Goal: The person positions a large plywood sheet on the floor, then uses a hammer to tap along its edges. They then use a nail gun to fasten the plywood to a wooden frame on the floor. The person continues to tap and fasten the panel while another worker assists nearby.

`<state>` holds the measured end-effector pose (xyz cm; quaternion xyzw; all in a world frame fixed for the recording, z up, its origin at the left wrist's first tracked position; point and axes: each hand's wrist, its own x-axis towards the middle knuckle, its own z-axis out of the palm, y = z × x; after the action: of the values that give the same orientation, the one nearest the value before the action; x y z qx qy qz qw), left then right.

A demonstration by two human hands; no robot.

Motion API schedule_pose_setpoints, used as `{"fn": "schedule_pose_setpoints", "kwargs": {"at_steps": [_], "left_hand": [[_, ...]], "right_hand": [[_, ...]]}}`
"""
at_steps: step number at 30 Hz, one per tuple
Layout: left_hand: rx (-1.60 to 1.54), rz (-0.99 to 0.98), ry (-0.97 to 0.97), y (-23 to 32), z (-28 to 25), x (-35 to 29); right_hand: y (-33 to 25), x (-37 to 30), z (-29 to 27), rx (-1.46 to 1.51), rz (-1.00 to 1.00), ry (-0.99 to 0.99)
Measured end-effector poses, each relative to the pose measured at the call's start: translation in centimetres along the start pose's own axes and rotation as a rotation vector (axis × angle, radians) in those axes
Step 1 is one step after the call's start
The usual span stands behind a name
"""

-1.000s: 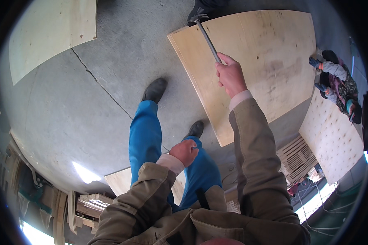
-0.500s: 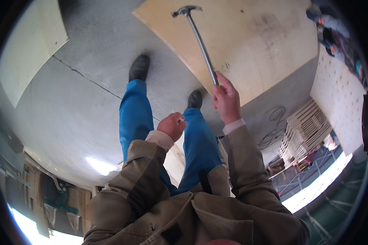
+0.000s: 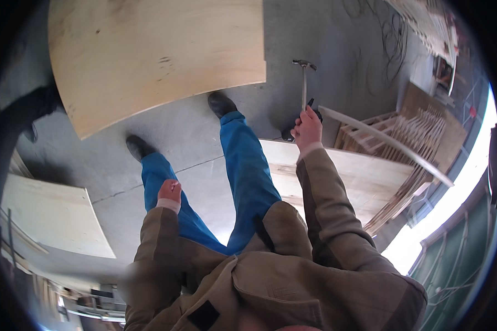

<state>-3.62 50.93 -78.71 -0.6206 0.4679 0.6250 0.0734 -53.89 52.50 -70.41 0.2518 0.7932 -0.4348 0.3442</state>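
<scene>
My right hand (image 3: pixel 308 129) is closed round the lower handle of a claw hammer (image 3: pixel 304 83). The metal head points away from me, over the grey floor. Part of a black object (image 3: pixel 316 110), its kind unclear, shows just behind this hand. Above my left thigh, my left hand (image 3: pixel 170 191) is curled closed. Something small and pale may be between its fingers, but I cannot make it out. A large plywood sheet (image 3: pixel 160 55) lies in front of my black shoes, apart from both hands.
Light boards (image 3: pixel 337 175) lie right of my legs, beside slatted wooden frames (image 3: pixel 419 132) and a long batten (image 3: pixel 389 144). Cables (image 3: pixel 395 47) lie on the floor at far right. Another panel (image 3: pixel 61 215) is at left, near another person's dark leg (image 3: pixel 30 107).
My view has turned to the right and my feet have stepped. The plywood now sits further left in view. My right hand still holds the hammer; my left hand has moved left, away from it.
</scene>
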Motion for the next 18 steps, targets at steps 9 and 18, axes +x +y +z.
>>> {"fn": "schedule_pose_setpoints", "kwargs": {"at_steps": [9,18], "left_hand": [[0.325,-0.220,-0.029,6.2,0.6,-2.4],[0.370,-0.189,-0.078,10.3,6.8,-2.1]], "right_hand": [[0.5,9.7,-2.9,0.069,0.289,-0.167],[-2.5,14.2,-9.1,0.306,0.159,0.045]]}}
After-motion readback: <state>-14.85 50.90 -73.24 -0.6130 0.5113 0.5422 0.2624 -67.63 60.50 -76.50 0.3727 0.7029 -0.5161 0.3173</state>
